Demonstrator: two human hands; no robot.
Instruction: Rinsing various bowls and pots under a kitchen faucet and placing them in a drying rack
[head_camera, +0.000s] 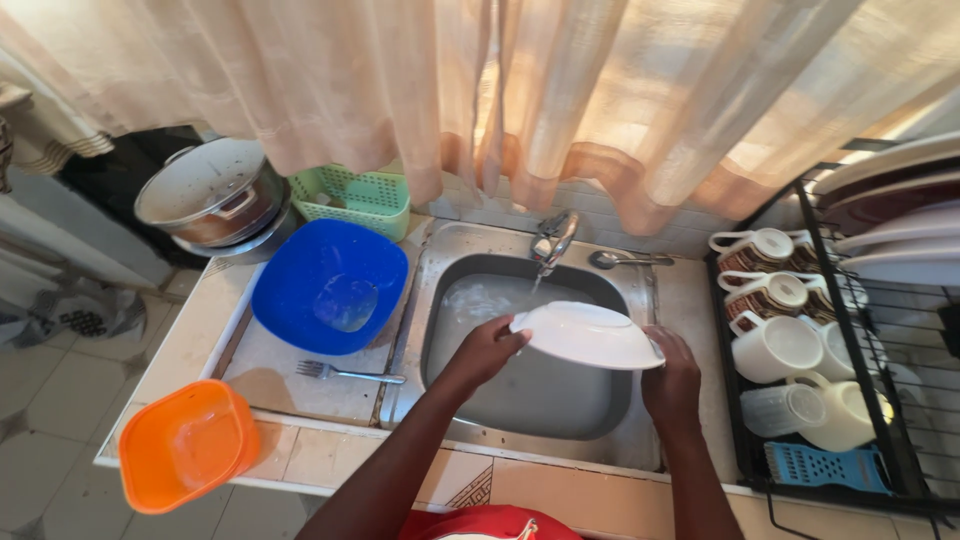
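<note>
We are holding the round white plate (588, 335) with our left hand (488, 350) and right hand (670, 382), both grips tight on its edges, over the steel sink (535, 395) so water drips in.

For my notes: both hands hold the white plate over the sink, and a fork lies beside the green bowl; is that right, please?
Not quite. The head view shows the fork beside a blue bowl, not a green one. The left hand and right hand do hold the plate over the sink.

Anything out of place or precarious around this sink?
One thing: the orange tub sits at the counter's front left corner, partly overhanging the edge. A fork lies loose on the drainboard. Otherwise both hands, left and right, hold the white plate over the sink.
</note>
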